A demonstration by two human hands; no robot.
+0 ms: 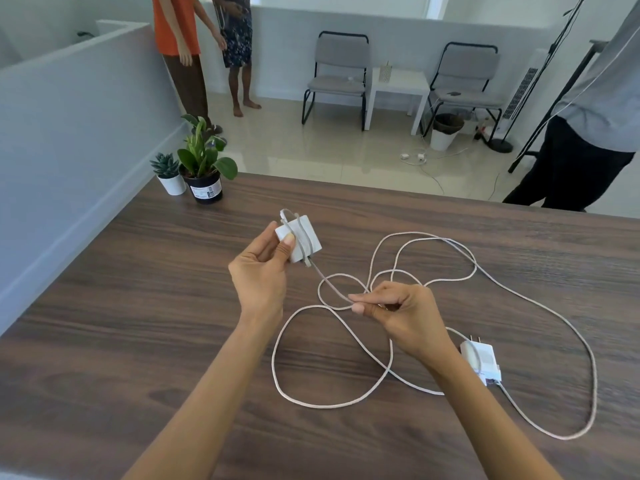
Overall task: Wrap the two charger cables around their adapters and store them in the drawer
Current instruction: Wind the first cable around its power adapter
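The left hand (263,268) grips a white adapter (300,240) above the wooden table (138,306), a couple of cable turns already round it. At about 4 o'clock from it, the right hand (398,313) pinches the cable (332,287). The rest lies in loose loops, with a second adapter (483,358) at 4 o'clock from that hand.
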